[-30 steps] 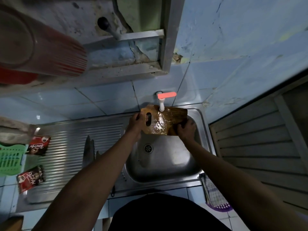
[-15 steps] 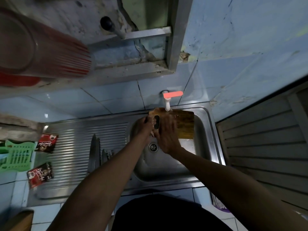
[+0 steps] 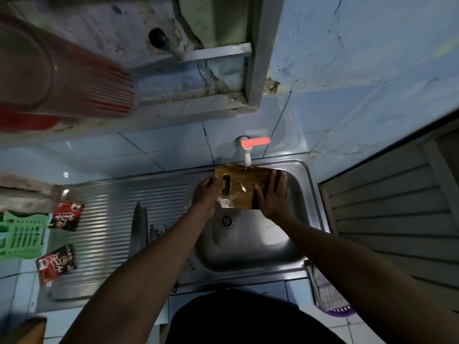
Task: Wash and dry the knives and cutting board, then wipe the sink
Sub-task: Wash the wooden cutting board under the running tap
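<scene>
A wet wooden cutting board (image 3: 242, 187) with a slot handle is held over the steel sink (image 3: 250, 242), right under the white tap (image 3: 248, 155) with its red lever. My left hand (image 3: 210, 192) grips the board at its handle end. My right hand (image 3: 272, 194) lies flat on the board's right part, fingers straight. Water glistens on the board. Two knives (image 3: 137, 224) lie on the ribbed drainboard (image 3: 104, 219) left of the basin; my left forearm hides their lower ends.
Two red sachets (image 3: 65, 216) lie on the drainboard's left side, next to a green plastic basket (image 3: 21, 234). A checked cloth (image 3: 323, 286) hangs at the sink's right front corner. A slatted door (image 3: 392, 214) stands to the right. Red plastic ware (image 3: 59, 73) sits on the ledge above.
My right hand slid from the board's left part near the handle to its right part. The board stays under the tap in my left hand.
</scene>
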